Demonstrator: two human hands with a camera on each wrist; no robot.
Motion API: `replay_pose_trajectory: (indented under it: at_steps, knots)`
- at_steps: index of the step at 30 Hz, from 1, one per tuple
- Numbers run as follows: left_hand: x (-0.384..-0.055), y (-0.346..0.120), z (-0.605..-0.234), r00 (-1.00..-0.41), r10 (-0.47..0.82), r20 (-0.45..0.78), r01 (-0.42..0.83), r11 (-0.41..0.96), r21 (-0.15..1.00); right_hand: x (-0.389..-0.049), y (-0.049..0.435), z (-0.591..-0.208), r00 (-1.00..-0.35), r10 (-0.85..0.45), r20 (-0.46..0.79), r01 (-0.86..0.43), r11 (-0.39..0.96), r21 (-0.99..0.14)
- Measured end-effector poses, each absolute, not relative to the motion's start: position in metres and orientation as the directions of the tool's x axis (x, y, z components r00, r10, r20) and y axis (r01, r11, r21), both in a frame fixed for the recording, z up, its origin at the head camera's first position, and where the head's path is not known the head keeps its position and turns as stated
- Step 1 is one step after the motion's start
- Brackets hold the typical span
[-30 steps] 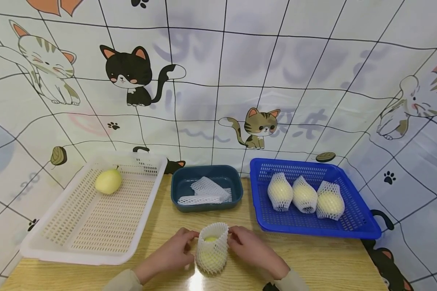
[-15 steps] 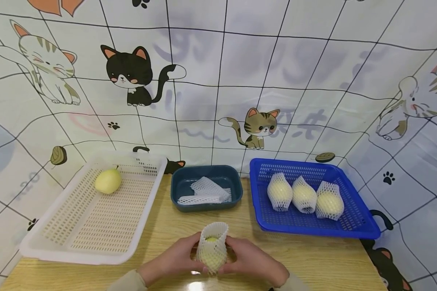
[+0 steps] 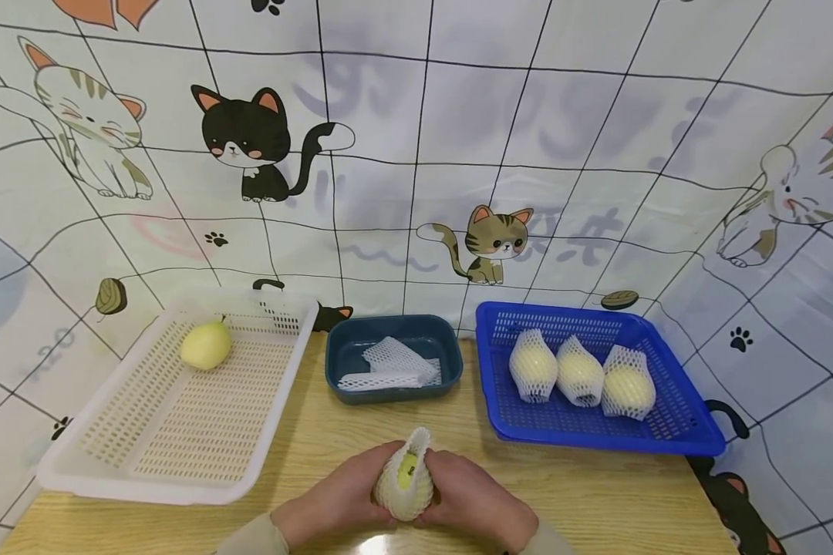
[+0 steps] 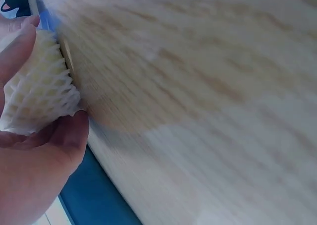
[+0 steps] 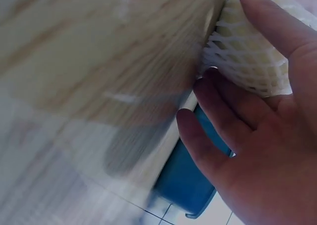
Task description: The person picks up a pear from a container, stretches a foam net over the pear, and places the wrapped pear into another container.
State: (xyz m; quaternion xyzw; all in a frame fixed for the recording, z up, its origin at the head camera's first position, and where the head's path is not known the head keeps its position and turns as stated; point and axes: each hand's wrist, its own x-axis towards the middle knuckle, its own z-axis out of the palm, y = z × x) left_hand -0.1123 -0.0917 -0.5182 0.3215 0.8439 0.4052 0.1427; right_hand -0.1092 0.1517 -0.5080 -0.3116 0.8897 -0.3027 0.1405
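A yellow pear in a white foam net (image 3: 406, 486) stands on the wooden table at the front middle, its top showing through the net's narrowed opening. My left hand (image 3: 350, 489) grips it from the left, and my right hand (image 3: 472, 493) holds it from the right. In the left wrist view, the left thumb and fingers curve around the netted pear (image 4: 37, 81). From the right wrist, the thumb lies on the net (image 5: 247, 51) while some fingers spread beneath it. The fingers behind the pear are hidden in the head view.
At left, a white basket (image 3: 250, 470) holds one bare pear (image 3: 207, 345). A dark teal bin (image 3: 396, 397) with folded foam nets (image 3: 396, 366) stands at the back middle. A blue basket (image 3: 597, 441) at right carries three netted pears (image 3: 579, 372). Behind rises a cat-print cloth (image 3: 389, 193).
Both hands have closed in from the net's upper rim to the pear's sides. The net's open top has been squeezed narrow, and the pear leans slightly.
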Motion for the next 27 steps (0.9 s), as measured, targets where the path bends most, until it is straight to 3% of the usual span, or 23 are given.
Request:
replay_pose_trajectory:
  at_steps: [7,10,14,22,27]
  knots:
    - [-0.118,-0.1,-0.518,-0.795,0.603,-0.06,0.25,0.416,0.874,-0.114,0.159,-0.503,-0.781,-0.614,-0.114,-0.338,0.568,-0.75]
    - [-0.118,-0.102,-0.513,-0.799,0.592,-0.105,0.076,0.273,0.959,-0.117,0.162,-0.496,-0.8,-0.588,-0.119,-0.248,0.505,-0.826]
    - [-0.116,-0.098,-0.507,-0.802,0.581,-0.14,-0.113,0.083,0.99,-0.119,0.162,-0.489,-0.821,-0.562,-0.098,-0.18,0.418,-0.891]
    - [-0.109,-0.084,-0.506,-0.816,0.563,-0.13,-0.318,-0.25,0.914,-0.119,0.161,-0.488,-0.858,-0.514,-0.001,-0.233,0.391,-0.89]
    - [-0.107,-0.08,-0.507,-0.814,0.57,-0.113,-0.404,-0.414,0.816,-0.116,0.159,-0.488,-0.875,-0.461,0.146,-0.372,0.451,-0.811]
